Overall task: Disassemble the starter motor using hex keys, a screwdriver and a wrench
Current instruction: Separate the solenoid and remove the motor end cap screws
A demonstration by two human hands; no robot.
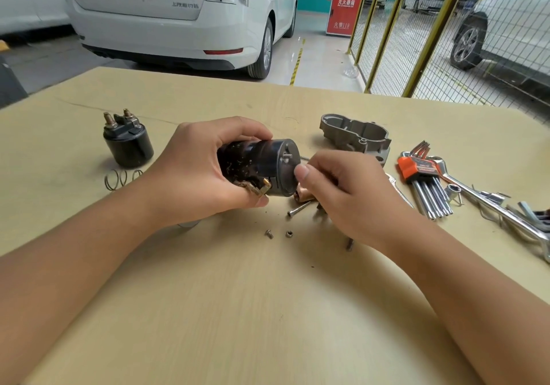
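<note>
two hands busy: my left hand [205, 170] grips the motor body [257, 168], my right hand [336, 188] pinches its end cap [290, 164]. if the cap pops free, i could knock the loose screws [269, 233] off the counter [268, 310].

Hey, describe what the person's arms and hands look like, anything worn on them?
Both forearms are bare up to the frame's edge; no sleeves show. The left hand and right hand wear no gloves, and no rings, watch or bracelet are visible. The nails that show are short and unpainted.

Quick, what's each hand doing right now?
Left hand: gripping the black motor body, lifted off the table.
Right hand: fingers curled at the motor's end cap; whether it holds a tool cannot be told.
</note>
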